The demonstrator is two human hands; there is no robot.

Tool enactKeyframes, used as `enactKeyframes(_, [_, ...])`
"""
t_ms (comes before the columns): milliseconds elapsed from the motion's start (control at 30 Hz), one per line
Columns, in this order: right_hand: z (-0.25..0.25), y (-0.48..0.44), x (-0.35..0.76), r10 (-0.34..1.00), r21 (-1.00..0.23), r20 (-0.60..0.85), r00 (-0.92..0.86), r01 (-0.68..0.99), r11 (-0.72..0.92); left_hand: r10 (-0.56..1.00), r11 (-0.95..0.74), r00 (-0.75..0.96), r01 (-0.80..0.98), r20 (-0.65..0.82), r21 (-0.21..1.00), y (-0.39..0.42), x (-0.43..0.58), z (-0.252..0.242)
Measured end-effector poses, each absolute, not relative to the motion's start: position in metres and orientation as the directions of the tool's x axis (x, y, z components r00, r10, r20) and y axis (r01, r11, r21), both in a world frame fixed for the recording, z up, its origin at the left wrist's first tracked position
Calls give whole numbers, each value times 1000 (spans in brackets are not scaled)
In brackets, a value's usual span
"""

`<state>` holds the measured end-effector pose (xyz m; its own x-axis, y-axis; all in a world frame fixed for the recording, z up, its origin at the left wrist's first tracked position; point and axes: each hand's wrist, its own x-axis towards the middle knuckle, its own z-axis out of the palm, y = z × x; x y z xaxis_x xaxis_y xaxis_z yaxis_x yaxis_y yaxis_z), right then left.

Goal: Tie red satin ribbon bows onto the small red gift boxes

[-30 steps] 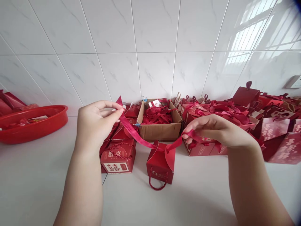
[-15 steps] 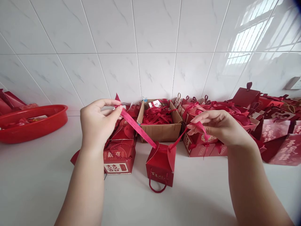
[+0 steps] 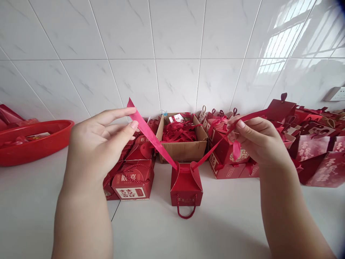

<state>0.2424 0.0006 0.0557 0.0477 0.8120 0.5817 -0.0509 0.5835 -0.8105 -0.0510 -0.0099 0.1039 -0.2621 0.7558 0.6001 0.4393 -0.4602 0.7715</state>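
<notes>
The small red box (image 3: 186,185) has turned squarer to view, both hands (image 3: 93,147) (image 3: 258,138) pinching the ribbon (image 3: 153,139) strung through its top.

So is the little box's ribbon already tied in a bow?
No, the left hand and right hand hold the ribbon apart in a V above the little box.

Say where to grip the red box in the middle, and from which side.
The red box is probably best taken by its rope handle from the near side: the loop hangs open in front, while ribbon runs from the top to the left hand and right hand, crowding any reach from above.
</notes>
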Motion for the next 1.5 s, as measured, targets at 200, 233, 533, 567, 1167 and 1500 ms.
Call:
enactKeyframes(200, [56, 1, 243, 827, -825, 556, 79, -74, 561, 748, -510, -204, 433, 632, 743, -14, -50, 101])
enactKeyframes(233, [57, 1, 243, 828, -824, 554, 86, -84, 560, 743, -504, -220, 436, 631, 746, -13, -50, 101])
enactKeyframes(533, [57, 4, 242, 802, -787, 583, 130, -157, 597, 735, -499, -223, 461, 640, 734, -16, -49, 105])
enactKeyframes(567, [56, 5, 243, 799, -785, 587, 131, -148, 601, 736, -497, -223, 463, 639, 734, -17, -49, 105])
enactKeyframes(1167, [61, -1, 233, 807, -789, 585, 80, -173, 589, 653, -593, -257, 411, 712, 692, -12, -37, 103])
enactKeyframes(1500, [74, 5, 196, 833, -806, 510, 214, -219, 549, 604, -760, -147, 189, 783, 622, 4, -13, 98])
